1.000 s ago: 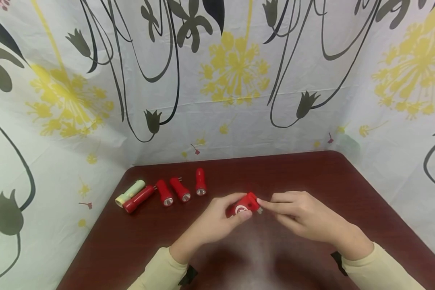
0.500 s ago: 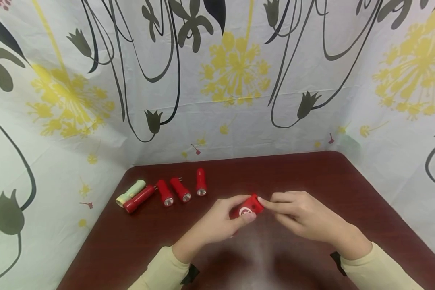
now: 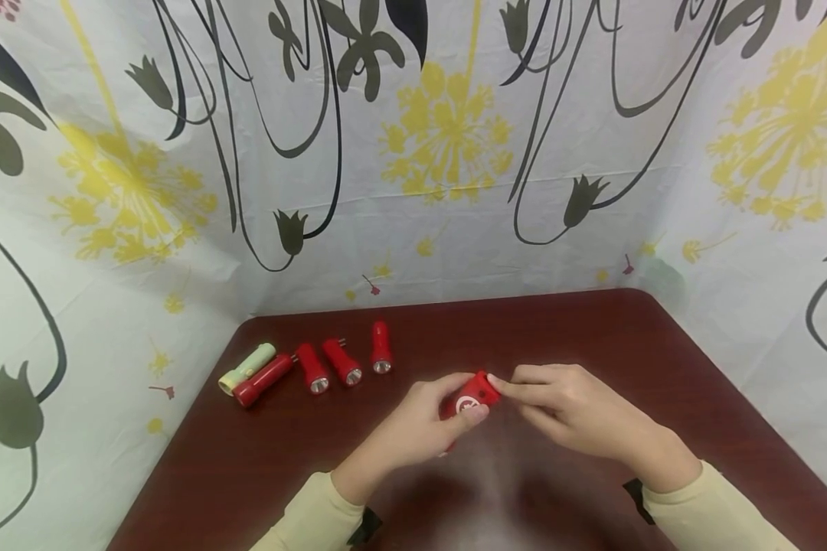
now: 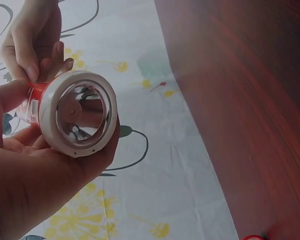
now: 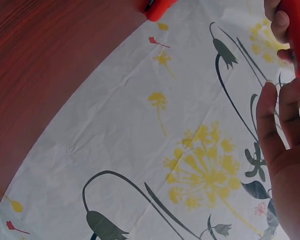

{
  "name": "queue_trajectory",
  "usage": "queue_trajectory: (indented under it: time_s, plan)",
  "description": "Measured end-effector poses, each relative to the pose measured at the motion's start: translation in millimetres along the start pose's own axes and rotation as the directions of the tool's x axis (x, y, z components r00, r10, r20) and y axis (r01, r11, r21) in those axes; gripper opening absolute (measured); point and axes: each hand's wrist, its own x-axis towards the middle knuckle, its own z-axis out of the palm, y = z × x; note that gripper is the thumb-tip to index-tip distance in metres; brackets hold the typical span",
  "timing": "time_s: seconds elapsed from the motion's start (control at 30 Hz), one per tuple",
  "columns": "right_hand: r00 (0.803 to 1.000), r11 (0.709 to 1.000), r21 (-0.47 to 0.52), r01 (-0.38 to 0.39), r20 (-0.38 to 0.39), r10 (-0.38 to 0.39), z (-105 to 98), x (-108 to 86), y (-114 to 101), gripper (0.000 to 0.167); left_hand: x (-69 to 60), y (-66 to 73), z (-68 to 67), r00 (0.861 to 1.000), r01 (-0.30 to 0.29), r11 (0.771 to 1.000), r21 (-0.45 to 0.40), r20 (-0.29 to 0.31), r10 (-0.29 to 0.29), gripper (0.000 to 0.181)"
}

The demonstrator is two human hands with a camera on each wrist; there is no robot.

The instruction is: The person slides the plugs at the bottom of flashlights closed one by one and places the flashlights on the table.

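My left hand grips a red flashlight with a white round mark over the middle of the table. The left wrist view shows its lens, a shiny reflector inside a white ring, pointing at that camera. The fingertips of my right hand touch the flashlight's tail end, with the index finger stretched out. From the right wrist view, those fingers look extended and slightly bent, and the red body appears at the top right corner. No plug prongs show at the tail now.
Toward the table's back left lie a pale green flashlight and several red flashlights, one lying against the green one. White cloth with printed flowers surrounds the dark red table at the back and sides.
Metal prongs stuck out of the held flashlight's tail one second ago and are out of sight now. The flashlight has tilted and shifted slightly right with my left hand; my right hand stays nearly still.
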Motion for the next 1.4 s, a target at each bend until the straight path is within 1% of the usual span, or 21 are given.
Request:
queue_trajectory:
  time_s: [0.13, 0.2, 0.37, 0.5, 0.67, 0.77, 0.93, 1.13, 1.4]
  plan:
    - [0.999, 0.999, -0.022, -0.034, 0.024, 0.034, 1.7, -1.1, 0.3, 0.038, 1.0, -0.6, 1.3, 1.0, 0.014, 1.0, 0.023, -0.028, -0.013, 0.045]
    - [0.999, 0.998, -0.045, -0.042, 0.029, 0.043, 3.0, -1.8, 0.9, 0.04, 1.7, -1.1, 2.5, 0.999, 0.034, 0.999, 0.015, -0.037, -0.033, 0.044]
    - [0.996, 0.995, -0.072, -0.068, 0.045, 0.071, 6.5, -4.2, 2.6, 0.056, 3.0, -2.6, 6.4, 0.994, 0.093, 0.996, -0.008, -0.058, -0.093, 0.043]
    - [0.993, 0.993, -0.057, -0.1, 0.054, 0.103, 10.1, -7.1, 4.0, 0.062, 1.8, -3.3, 6.4, 0.989, 0.131, 0.991, -0.01, -0.074, -0.131, 0.046]
    - [0.981, 0.981, -0.09, -0.171, 0.081, 0.178, 14.4, -12.6, 5.5, 0.058, 1.0, -10.1, 5.2, 0.98, 0.17, 0.985, 0.0, -0.105, -0.169, 0.05]
    - [0.971, 0.974, -0.106, -0.202, 0.104, 0.213, 16.1, -15.9, 7.2, 0.053, 1.2, -15.1, 5.1, 0.976, 0.173, 0.984, 0.03, -0.139, -0.168, 0.048]
    - [0.962, 0.969, -0.102, -0.224, 0.136, 0.236, 17.9, -18.4, 10.4, 0.047, -0.2, -20.8, 4.5, 0.97, 0.174, 0.983, 0.05, -0.182, -0.163, 0.043]
    - [0.959, 0.97, -0.097, -0.223, 0.159, 0.236, 19.3, -19.3, 12.6, 0.035, -3.0, -24.1, 1.3, 0.963, 0.208, 0.977, 0.05, -0.186, -0.196, 0.042]
    - [0.939, 0.965, -0.06, -0.255, 0.223, 0.262, 20.2, -21.3, 13.1, 0.029, -2.8, -28.4, -2.1, 0.956, 0.239, 0.97, 0.045, -0.187, -0.226, 0.046]
